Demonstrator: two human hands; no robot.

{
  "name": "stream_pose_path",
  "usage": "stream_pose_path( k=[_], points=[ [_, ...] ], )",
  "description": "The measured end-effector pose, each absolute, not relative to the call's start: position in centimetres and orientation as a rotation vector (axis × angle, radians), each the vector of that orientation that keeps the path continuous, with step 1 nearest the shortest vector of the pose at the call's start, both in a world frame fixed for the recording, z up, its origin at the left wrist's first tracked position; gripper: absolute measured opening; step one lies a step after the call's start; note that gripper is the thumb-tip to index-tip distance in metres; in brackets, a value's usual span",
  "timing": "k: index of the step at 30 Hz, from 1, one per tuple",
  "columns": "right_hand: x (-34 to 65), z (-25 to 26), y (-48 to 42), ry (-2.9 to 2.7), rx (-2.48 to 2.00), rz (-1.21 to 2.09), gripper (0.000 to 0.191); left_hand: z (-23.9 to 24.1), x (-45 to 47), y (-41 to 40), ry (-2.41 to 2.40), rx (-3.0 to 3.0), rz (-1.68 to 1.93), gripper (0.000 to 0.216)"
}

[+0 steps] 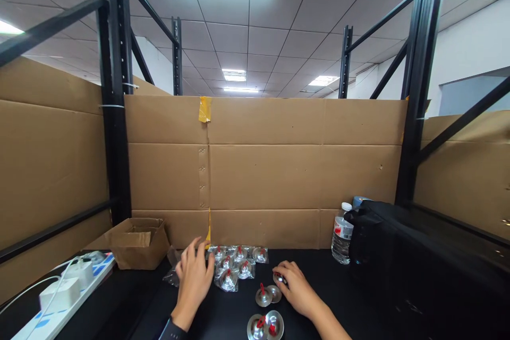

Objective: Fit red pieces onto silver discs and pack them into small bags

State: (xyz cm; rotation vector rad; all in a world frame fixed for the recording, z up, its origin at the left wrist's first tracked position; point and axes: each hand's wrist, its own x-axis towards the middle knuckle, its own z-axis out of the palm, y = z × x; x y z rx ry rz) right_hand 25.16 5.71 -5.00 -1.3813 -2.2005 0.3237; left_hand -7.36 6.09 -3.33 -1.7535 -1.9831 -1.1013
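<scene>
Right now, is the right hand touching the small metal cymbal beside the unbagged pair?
Touching. The head view shows the right hand with its fingertips wrapped on a small metal cymbal, with no gap visible between them. The unbagged pair lies just left of it.

bare hands (194,276), dark left wristband (172,330)

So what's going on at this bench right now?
A person works at a black table walled with cardboard. The left hand rests on a pile of small metal cymbals sealed in clear bags. The right hand touches a loose cymbal; more unbagged ones lie nearer. An open cardboard box sits left.
</scene>
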Motion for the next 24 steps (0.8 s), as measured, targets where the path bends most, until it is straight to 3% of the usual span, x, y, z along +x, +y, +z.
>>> stream_pose_path(
  k=[4, 14, 20, 24],
  points=[
    [25.2, -4.1, 5.3, -2.164, -1.336, 0.388, 0.027, -3.6, -5.8, 5.4, -1.811, -2.204, -1.154, 0.034],
    [23.1, -2.6, 2.4, -2.355, -1.256, 0.588, 0.046, -4.9, -0.5, 2.2, -1.272, -3.071, -1.119, 0.042],
    [21.4, -2.7, 1.4, -2.508, -1.098, 0.623, 0.066, -5.9, -0.5, 3.1, -1.463, -2.870, -1.046, 0.041],
    [19.4, -5.6, 2.0, -2.609, -0.998, 0.515, 0.052, -6.4, -1.9, 4.3, -1.753, -2.554, -0.893, 0.046]
  ],
)
